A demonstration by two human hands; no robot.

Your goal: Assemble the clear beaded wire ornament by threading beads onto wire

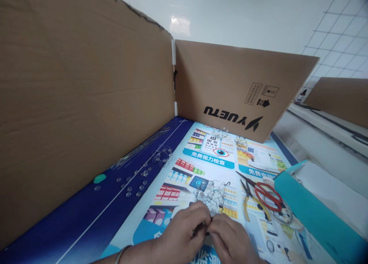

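Observation:
Low in the middle of the view, my left hand and my right hand meet with their fingertips pinched together. What sits between the fingers is too small to make out. Just beyond the fingertips lies a tangled cluster of thin wire with clear beads, partly hidden by my hands. To the right are red-handled scissors and yellow-handled pliers, the tools overlapping. Loose clear beads are scattered on the dark blue strip at the left.
Cardboard walls stand at the left and back. Straight wires, a green piece and a wire coil lie by the left wall. Two beaded pieces rest near the back. An open teal box is at the right.

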